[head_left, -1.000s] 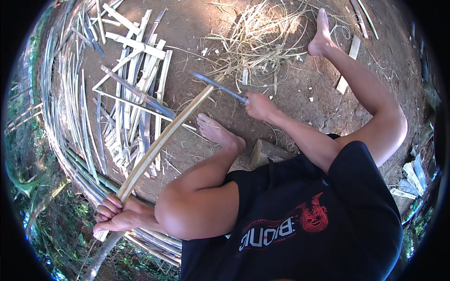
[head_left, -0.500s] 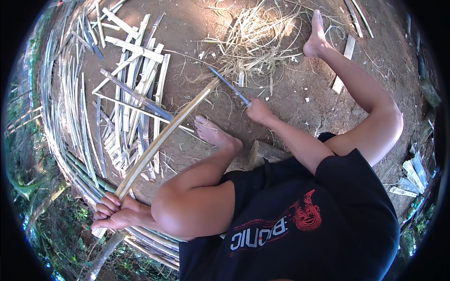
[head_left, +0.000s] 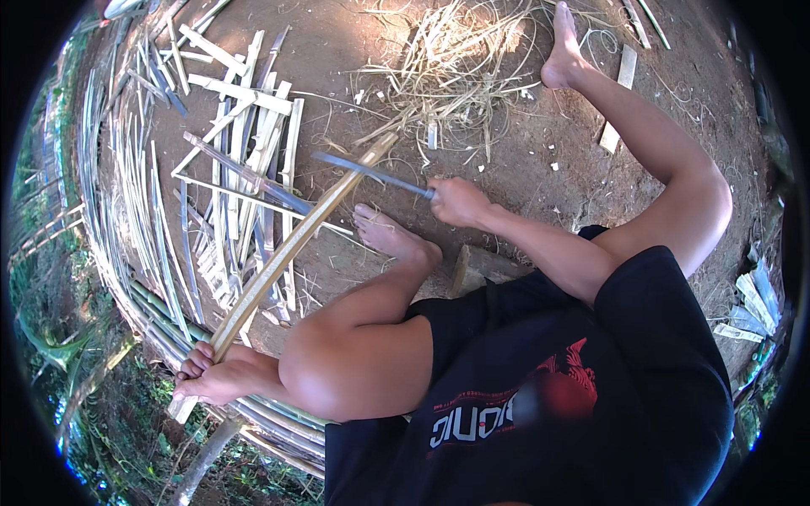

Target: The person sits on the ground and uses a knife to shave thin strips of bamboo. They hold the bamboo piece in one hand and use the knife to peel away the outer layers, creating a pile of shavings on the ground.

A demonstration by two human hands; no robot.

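Note:
At the lower left, my left hand (head_left: 211, 375) is closed round the near end of a long bamboo strip (head_left: 291, 249). The strip slants up and away over the ground, past my left foot, to the pile of shavings. My right hand (head_left: 458, 202) grips a knife (head_left: 371, 172) by its handle, which my fingers hide. The long, narrow blade points left and crosses the strip a little short of its far end. Whether the edge bites into the bamboo, I cannot tell.
Thin curly shavings (head_left: 464, 72) lie heaped beyond the strip's far end. Split bamboo pieces (head_left: 245, 169) are stacked loosely at left, beside long thin slivers (head_left: 148, 228). A wooden block (head_left: 481, 270) stands between my legs. Bamboo poles (head_left: 278, 434) run along the lower left edge.
The knife has come left and nearer to me, from beside the strip's far end to across it, its blade turned more sideways. My left hand keeps its hold on the strip.

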